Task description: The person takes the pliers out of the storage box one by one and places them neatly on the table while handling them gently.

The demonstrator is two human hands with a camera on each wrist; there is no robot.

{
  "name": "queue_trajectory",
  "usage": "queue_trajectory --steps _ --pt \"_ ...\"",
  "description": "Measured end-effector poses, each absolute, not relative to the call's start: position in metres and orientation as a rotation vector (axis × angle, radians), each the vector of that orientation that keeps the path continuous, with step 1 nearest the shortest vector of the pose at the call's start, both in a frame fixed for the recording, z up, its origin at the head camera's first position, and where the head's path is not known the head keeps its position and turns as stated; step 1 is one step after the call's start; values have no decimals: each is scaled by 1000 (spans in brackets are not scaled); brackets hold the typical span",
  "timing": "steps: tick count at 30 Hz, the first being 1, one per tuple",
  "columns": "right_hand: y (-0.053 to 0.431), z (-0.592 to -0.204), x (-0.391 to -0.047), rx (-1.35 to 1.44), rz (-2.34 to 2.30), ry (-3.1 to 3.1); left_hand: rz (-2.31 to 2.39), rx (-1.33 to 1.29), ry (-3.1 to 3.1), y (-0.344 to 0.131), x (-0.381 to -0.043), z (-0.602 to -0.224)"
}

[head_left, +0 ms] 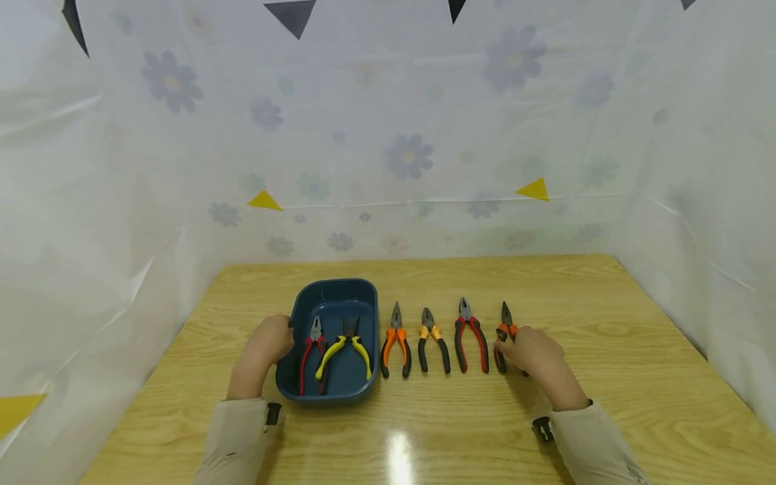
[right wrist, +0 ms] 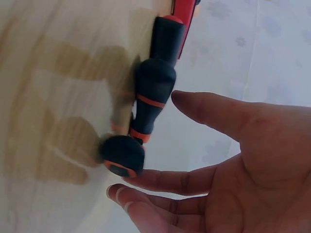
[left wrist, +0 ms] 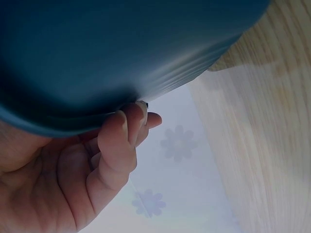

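Note:
My left hand (head_left: 271, 345) grips the left rim of a dark blue plastic basin (head_left: 335, 401); in the left wrist view its fingers (left wrist: 116, 150) curl at the rim. Inside the basin lie red-handled pliers (head_left: 306, 357) and yellow-handled pliers (head_left: 362, 351), partly overlapping. At the right end of a row, my right hand (head_left: 536, 353) reaches over needle-nose pliers with black-and-orange handles (head_left: 500, 357). The right wrist view has the thumb beside one handle (right wrist: 154, 82) and the fingers by the other, spread around the pliers, which lie on the table.
Between the basin and my right hand lie orange needle-nose pliers (head_left: 397, 340), yellow-and-black pliers (head_left: 433, 342) and red-and-black combination pliers (head_left: 470, 337), jaws pointing away. The wooden table (head_left: 461, 431) is bordered by a floral plastic curtain (head_left: 412, 121) at the back and sides.

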State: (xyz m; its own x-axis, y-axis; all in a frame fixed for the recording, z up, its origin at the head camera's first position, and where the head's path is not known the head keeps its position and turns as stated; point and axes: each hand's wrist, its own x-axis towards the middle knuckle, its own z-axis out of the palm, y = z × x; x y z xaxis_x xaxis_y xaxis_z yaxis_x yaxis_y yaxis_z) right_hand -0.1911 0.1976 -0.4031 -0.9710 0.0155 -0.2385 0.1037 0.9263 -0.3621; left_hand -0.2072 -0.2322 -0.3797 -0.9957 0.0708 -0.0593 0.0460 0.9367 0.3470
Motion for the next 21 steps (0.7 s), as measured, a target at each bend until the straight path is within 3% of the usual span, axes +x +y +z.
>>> queue_trajectory --steps 11,21 --pt "188 -374 -178 -99 -735 3074 573 41 3004 -233 -208 -379" --pt "140 -343 -173 -266 -957 3037 557 47 3024 -231 -206 -380"
